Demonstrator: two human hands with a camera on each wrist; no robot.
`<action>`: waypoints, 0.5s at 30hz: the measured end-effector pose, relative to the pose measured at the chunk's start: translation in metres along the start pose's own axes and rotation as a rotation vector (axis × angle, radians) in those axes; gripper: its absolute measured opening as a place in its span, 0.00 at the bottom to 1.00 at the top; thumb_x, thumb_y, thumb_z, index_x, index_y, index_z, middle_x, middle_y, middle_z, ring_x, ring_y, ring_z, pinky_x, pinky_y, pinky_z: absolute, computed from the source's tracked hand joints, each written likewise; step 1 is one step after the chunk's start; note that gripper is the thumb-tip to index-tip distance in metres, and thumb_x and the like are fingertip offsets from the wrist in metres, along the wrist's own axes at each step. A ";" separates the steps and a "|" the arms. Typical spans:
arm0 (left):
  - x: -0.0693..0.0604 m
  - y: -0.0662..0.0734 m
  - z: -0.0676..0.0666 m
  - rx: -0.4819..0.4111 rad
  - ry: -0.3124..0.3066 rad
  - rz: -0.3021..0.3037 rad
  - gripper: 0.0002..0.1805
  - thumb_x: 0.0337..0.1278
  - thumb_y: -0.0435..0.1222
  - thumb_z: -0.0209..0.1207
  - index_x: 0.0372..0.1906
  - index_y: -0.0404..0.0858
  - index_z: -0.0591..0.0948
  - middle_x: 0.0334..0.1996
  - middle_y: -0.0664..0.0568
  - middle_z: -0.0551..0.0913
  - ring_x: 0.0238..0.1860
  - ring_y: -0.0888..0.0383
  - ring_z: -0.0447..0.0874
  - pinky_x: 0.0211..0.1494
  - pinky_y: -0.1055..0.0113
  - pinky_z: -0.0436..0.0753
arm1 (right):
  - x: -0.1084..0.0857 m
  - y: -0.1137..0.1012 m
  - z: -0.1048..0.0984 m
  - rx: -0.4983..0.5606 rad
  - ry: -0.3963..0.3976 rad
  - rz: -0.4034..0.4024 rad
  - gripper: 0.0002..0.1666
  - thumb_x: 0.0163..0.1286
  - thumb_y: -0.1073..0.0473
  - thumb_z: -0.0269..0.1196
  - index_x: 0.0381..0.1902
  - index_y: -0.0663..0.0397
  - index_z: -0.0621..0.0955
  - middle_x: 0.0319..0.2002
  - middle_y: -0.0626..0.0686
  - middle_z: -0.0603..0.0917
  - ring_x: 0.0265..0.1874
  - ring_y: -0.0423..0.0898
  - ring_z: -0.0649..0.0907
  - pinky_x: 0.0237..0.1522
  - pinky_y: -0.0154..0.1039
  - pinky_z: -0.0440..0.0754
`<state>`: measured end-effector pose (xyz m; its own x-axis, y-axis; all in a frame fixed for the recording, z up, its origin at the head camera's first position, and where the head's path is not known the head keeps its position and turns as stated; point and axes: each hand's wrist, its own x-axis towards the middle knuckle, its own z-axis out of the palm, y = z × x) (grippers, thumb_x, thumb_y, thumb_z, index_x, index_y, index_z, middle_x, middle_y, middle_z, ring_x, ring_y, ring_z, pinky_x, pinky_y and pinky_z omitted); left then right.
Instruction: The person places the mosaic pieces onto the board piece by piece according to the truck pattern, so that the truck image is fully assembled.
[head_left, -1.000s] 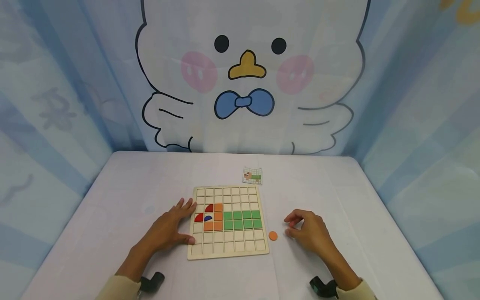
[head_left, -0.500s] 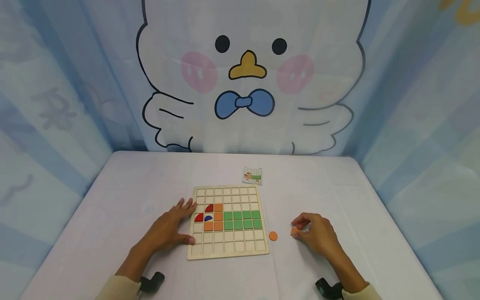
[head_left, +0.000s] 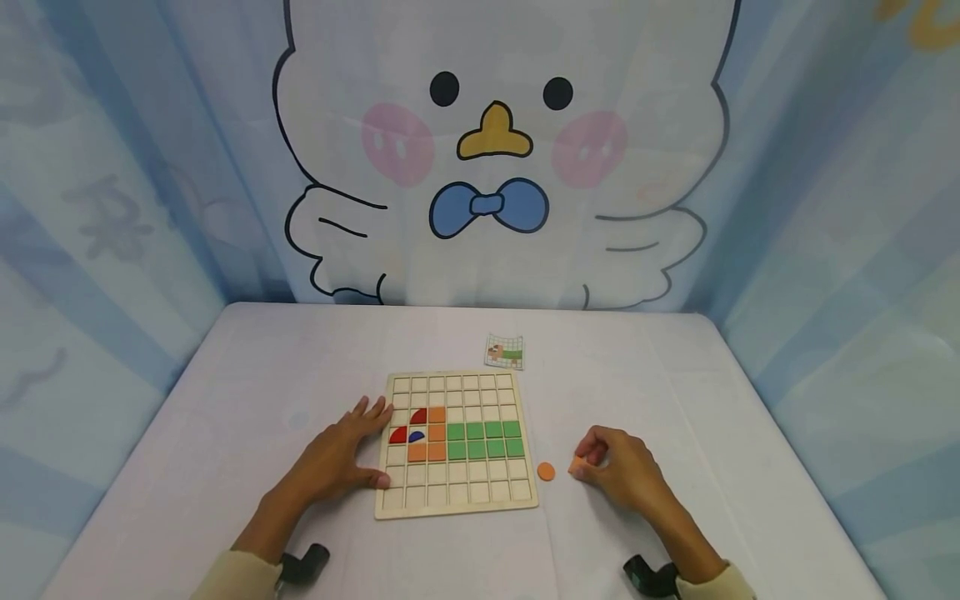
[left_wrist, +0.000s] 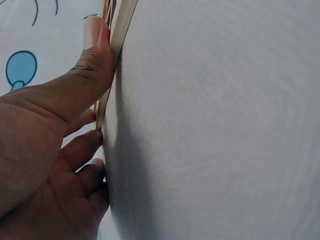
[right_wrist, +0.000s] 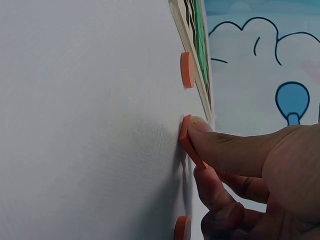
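A wooden grid board [head_left: 457, 497] lies on the table with red, blue, orange and green pieces set in its cells. My left hand [head_left: 341, 454] rests at its left edge, fingers spread; in the left wrist view the thumb [left_wrist: 97, 55] touches the board's edge. To the right of the board, my right hand [head_left: 626, 471] pinches an orange square tile [head_left: 576, 465] between thumb and finger. The right wrist view has this tile [right_wrist: 185, 134] tilted close to the tablecloth. An orange round piece [head_left: 546, 472] lies between the board and my right hand.
Behind the board lies a small picture card [head_left: 505, 351] with a grid pattern. Another orange piece [right_wrist: 182, 228] stands out at the bottom of the right wrist view. A white cloth covers the table [head_left: 300, 350], and printed curtains surround it.
The orange square tile, not visible a second ago, now shows in my right hand's pinch. That hand drew slightly right, then came back left towards the round piece. My left hand stayed put.
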<state>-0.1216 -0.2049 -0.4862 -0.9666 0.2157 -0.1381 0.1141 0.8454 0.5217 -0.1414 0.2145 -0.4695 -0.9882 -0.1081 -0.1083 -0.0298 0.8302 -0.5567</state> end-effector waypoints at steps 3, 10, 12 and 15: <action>0.001 -0.001 0.001 -0.002 0.004 0.002 0.61 0.42 0.54 0.81 0.83 0.44 0.64 0.85 0.46 0.58 0.87 0.36 0.48 0.81 0.29 0.61 | 0.000 -0.001 0.000 0.020 -0.008 -0.020 0.13 0.58 0.58 0.82 0.34 0.45 0.86 0.27 0.45 0.81 0.30 0.41 0.76 0.33 0.35 0.70; 0.000 -0.002 0.001 0.002 0.008 0.003 0.62 0.42 0.54 0.81 0.83 0.43 0.64 0.85 0.45 0.58 0.87 0.35 0.48 0.81 0.29 0.61 | 0.004 -0.003 0.006 0.082 0.003 -0.060 0.13 0.62 0.60 0.80 0.34 0.46 0.82 0.24 0.43 0.80 0.26 0.39 0.75 0.32 0.32 0.71; 0.000 -0.002 0.001 -0.001 0.005 -0.002 0.62 0.42 0.54 0.81 0.83 0.44 0.64 0.85 0.46 0.58 0.87 0.36 0.48 0.81 0.29 0.61 | 0.005 -0.005 0.009 0.100 0.010 -0.071 0.13 0.63 0.60 0.79 0.34 0.46 0.82 0.24 0.43 0.80 0.26 0.39 0.75 0.32 0.32 0.71; -0.001 -0.001 0.000 0.004 0.007 0.001 0.62 0.41 0.54 0.82 0.83 0.43 0.64 0.85 0.45 0.58 0.87 0.36 0.48 0.81 0.29 0.61 | 0.006 -0.010 0.014 0.122 0.016 -0.078 0.12 0.64 0.59 0.78 0.35 0.47 0.83 0.26 0.44 0.81 0.28 0.39 0.75 0.32 0.32 0.70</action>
<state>-0.1210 -0.2059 -0.4870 -0.9681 0.2133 -0.1314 0.1163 0.8473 0.5182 -0.1454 0.1977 -0.4758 -0.9859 -0.1601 -0.0480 -0.0892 0.7469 -0.6589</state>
